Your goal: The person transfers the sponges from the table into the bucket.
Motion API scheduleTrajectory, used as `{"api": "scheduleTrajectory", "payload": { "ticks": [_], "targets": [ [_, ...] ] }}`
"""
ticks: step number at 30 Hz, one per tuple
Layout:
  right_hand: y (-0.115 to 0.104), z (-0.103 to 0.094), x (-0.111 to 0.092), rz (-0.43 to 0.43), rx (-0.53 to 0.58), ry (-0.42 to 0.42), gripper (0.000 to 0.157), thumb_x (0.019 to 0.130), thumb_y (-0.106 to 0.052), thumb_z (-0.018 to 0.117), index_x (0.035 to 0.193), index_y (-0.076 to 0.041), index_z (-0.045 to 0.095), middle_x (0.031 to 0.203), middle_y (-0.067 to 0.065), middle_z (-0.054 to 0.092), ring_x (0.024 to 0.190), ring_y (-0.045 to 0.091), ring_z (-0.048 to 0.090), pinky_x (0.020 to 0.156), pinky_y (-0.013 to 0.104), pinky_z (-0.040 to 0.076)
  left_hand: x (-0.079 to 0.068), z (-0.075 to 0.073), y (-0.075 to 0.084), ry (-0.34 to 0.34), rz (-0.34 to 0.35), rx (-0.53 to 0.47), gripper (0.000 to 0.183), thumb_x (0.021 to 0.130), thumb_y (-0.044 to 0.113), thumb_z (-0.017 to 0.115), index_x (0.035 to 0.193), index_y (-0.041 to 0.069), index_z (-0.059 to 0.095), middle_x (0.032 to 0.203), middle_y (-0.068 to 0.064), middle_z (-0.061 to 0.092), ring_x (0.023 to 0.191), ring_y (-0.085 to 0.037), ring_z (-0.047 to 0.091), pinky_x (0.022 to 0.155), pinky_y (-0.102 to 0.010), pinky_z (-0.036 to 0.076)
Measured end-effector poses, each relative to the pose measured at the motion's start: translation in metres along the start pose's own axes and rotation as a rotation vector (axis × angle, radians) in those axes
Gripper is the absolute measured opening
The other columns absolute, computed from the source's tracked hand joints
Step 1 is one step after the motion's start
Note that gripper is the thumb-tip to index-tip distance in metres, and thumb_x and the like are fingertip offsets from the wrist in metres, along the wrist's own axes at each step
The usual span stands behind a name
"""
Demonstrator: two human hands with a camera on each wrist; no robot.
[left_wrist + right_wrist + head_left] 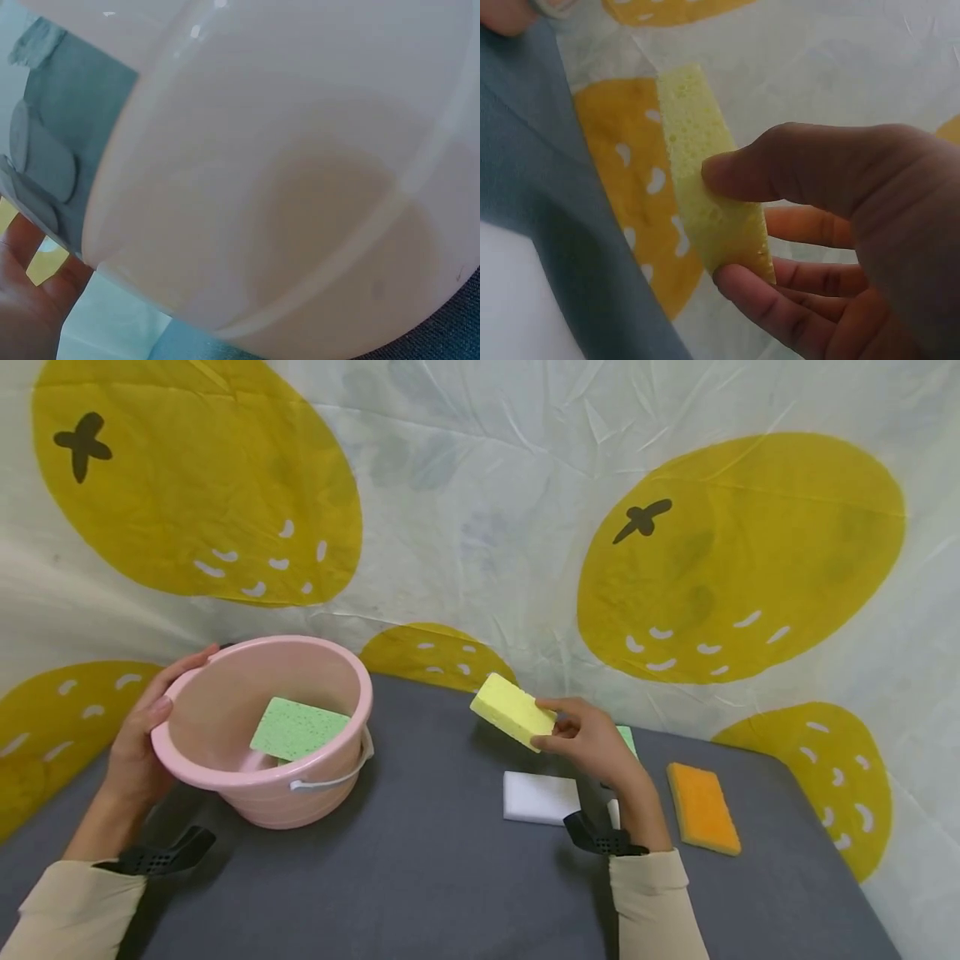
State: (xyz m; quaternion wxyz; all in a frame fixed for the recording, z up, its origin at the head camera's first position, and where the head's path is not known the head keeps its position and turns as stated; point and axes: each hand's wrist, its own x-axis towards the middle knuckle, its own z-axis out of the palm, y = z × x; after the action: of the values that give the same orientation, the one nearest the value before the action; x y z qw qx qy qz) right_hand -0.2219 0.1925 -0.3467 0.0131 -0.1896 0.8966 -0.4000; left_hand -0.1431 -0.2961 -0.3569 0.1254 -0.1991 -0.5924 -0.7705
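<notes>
In the head view a pink bucket (262, 785) leans a little on the dark table at left. My left hand (141, 752) grips its rim, thumb over the edge and fingers along the outside; the left wrist view is mostly filled by the bucket wall (225, 187). A green sponge (300, 729) lies inside the bucket. Right of it, my right hand (588, 739) pinches a yellow sponge (513, 710) by one end, raised above the table. The right wrist view shows the thumb on one face of this sponge (694, 150) and fingers on the other side.
A white sponge-like block (540, 797) lies below the right hand on the dark tabletop (450, 877). To the right is an orange sponge (703, 808). Another green piece (627, 739) is mostly hidden behind the right hand. A fruit-patterned curtain (480, 527) hangs along the back.
</notes>
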Motion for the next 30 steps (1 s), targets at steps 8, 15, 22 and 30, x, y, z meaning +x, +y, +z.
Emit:
{"api": "scheduleTrajectory", "payload": {
  "ticks": [8, 15, 22, 30],
  "targets": [
    [-0.034, 0.005, -0.003, -0.056, 0.113, 0.057, 0.056, 0.071, -0.027, 0.075, 0.122, -0.015, 0.055, 0.106, 0.007, 0.052, 0.078, 0.022, 0.055, 0.068, 0.031, 0.050, 0.001, -0.003, -0.002, -0.038, 0.012, -0.020, 0.053, 0.087, 0.014, 0.025, 0.140, 0.004, 0.022, 0.140, -0.014, 0.022, 0.114, -0.020, 0.039, 0.086, -0.025, 0.043],
    [-0.080, 0.011, -0.008, -0.156, 0.165, 0.042, 0.052, 0.073, -0.011, 0.072, 0.121, -0.001, 0.054, 0.116, 0.016, 0.051, 0.080, 0.027, 0.055, 0.073, 0.036, 0.050, 0.001, -0.003, -0.003, -0.027, 0.023, -0.016, 0.053, 0.088, 0.014, 0.026, 0.139, 0.002, 0.022, 0.143, -0.012, 0.020, 0.117, -0.020, 0.036, 0.089, -0.024, 0.041],
    [-0.101, 0.014, -0.003, -0.211, 0.189, 0.042, 0.052, 0.074, -0.009, 0.071, 0.122, 0.000, 0.053, 0.116, 0.016, 0.051, 0.081, 0.026, 0.055, 0.073, 0.036, 0.050, 0.002, 0.002, 0.000, 0.021, -0.008, 0.025, 0.052, 0.088, 0.016, 0.028, 0.139, 0.005, 0.025, 0.143, -0.009, 0.021, 0.118, -0.019, 0.036, 0.089, -0.023, 0.040],
    [-0.128, 0.018, 0.006, -0.292, 0.163, 0.042, 0.049, 0.074, -0.008, 0.071, 0.120, 0.001, 0.054, 0.112, 0.015, 0.053, 0.077, 0.025, 0.054, 0.071, 0.032, 0.051, 0.000, 0.000, 0.000, -0.008, 0.004, 0.009, 0.053, 0.088, 0.015, 0.026, 0.140, 0.004, 0.023, 0.142, -0.011, 0.021, 0.117, -0.019, 0.037, 0.089, -0.023, 0.040]
  ]
}}
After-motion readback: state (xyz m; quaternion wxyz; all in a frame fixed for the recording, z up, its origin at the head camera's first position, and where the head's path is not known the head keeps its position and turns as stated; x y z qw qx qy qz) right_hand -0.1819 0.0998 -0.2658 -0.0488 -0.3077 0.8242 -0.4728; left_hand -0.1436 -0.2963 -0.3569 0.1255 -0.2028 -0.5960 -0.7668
